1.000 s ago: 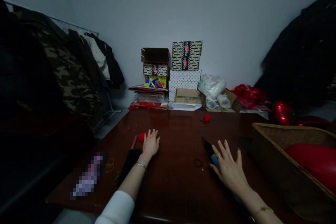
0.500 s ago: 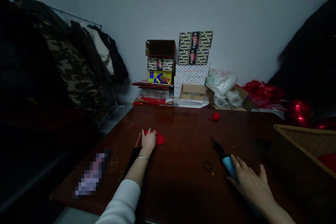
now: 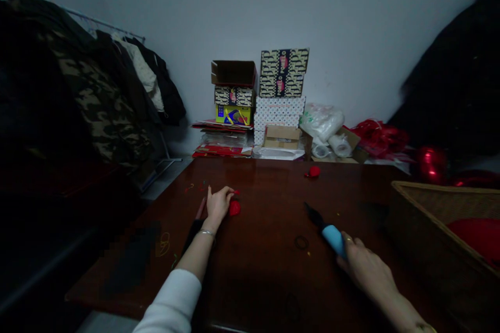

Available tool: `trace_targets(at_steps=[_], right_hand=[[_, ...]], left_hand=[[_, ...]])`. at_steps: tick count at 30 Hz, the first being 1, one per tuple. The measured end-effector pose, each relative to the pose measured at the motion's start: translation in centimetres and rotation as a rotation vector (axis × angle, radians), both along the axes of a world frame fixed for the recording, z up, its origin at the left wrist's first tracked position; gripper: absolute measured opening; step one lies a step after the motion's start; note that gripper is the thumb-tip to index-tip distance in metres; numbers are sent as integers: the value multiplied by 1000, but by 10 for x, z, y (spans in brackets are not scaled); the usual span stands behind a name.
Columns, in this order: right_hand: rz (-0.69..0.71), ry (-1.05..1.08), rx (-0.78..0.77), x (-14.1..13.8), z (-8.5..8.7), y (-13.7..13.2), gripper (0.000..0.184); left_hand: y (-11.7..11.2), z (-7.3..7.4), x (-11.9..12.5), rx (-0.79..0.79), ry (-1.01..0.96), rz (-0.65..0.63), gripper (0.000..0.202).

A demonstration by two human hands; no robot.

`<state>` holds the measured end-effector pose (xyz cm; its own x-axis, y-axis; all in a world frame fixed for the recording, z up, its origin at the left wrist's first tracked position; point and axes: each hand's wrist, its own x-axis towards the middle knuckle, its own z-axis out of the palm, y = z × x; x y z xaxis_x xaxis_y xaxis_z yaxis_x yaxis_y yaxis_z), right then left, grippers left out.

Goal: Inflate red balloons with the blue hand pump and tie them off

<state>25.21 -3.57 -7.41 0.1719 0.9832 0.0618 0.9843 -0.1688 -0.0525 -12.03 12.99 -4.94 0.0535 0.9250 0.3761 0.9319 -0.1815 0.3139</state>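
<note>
My left hand (image 3: 219,205) is pinched at the fingertips on a limp red balloon (image 3: 234,208), over the left half of the brown table. Part of the balloon is hidden behind the fingers. My right hand (image 3: 365,265) is wrapped round a hand pump with a light blue body (image 3: 333,239) and a black tapered nozzle (image 3: 312,213) that points away to the upper left. The pump's rear end is covered by my hand. A black ring (image 3: 301,242) lies on the table between my hands.
A wicker basket (image 3: 437,190) with something red inside stands at the right. Another small red balloon (image 3: 313,171) lies near the table's far edge. Yellow rubber bands (image 3: 163,244) lie at the left. Stacked boxes (image 3: 281,114) and plastic bags (image 3: 323,120) stand behind the table.
My left fingers have gone from spread over the red balloon to pinching it. My right hand has closed round the pump. The view has shifted slightly to the right.
</note>
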Motion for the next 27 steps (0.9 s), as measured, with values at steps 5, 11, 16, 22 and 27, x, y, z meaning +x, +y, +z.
trace_targets(at_steps=[5,11,16,22,27], right_hand=[[173,69,105,-15,21,-7,59],[351,103,173,-23,31,-13,59],[385,103,177,-24,36,-14,59],[404,87,158,-26,39,-15,61],[422,93,138,-25,40,-18,61]], left_hand=[[-4,4,28,-28,-36,-190,23],[-14,-1,56,17,-13,-407,24],[-20,-2,67,66,-33,-500,23],[-22,-2,73,44,-55,-564,25],[-25,1,74,-89,-88,-683,29]])
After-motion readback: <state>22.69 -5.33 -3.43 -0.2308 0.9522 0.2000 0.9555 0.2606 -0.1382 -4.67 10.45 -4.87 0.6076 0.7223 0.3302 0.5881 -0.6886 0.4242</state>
